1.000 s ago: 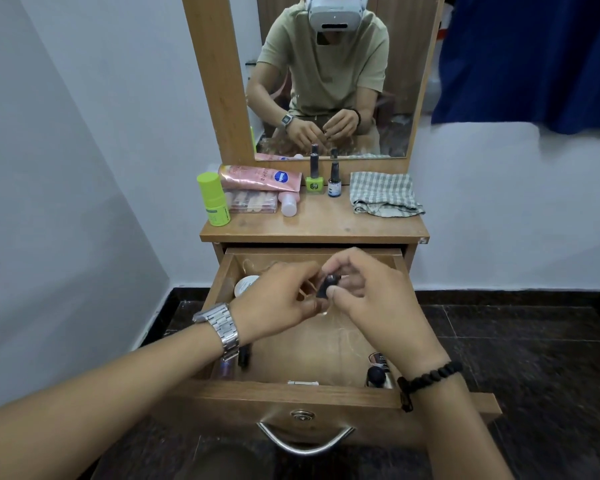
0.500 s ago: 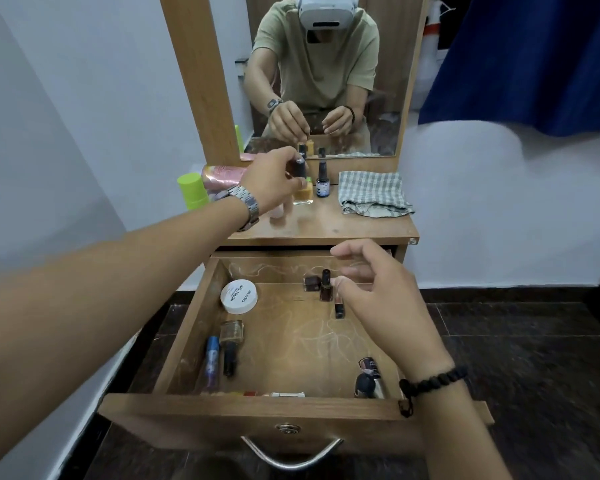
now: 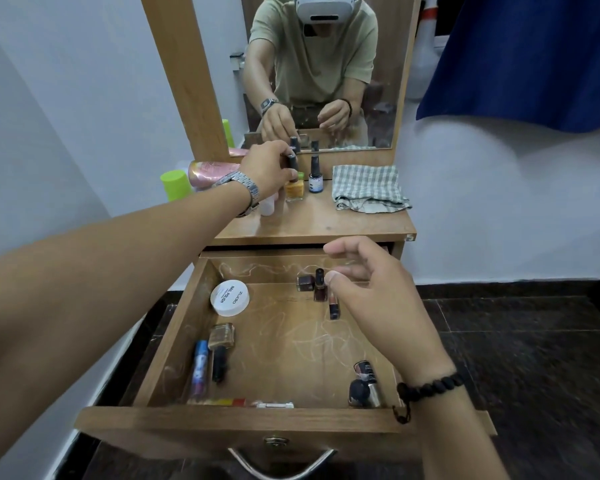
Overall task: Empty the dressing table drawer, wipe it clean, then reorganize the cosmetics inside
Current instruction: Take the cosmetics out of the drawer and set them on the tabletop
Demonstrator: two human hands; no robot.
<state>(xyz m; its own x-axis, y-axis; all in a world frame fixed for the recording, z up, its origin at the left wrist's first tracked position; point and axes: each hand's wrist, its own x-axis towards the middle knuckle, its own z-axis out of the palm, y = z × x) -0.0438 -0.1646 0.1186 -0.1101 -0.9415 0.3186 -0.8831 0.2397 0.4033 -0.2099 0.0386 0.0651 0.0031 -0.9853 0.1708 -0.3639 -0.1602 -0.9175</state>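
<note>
Left hand outstretched, fingers curled; right hand loosely open.

Pale grey-white walls w/ white skirting. Dark stone-tile floor. Wooden dressing table against back wall, wood-framed mirror on top. Blue curtain hangs upper right. Soft, even light.

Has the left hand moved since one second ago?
Yes. The left hand went from above the drawer up to the tabletop, where it grips a yellow nail polish bottle.
</note>
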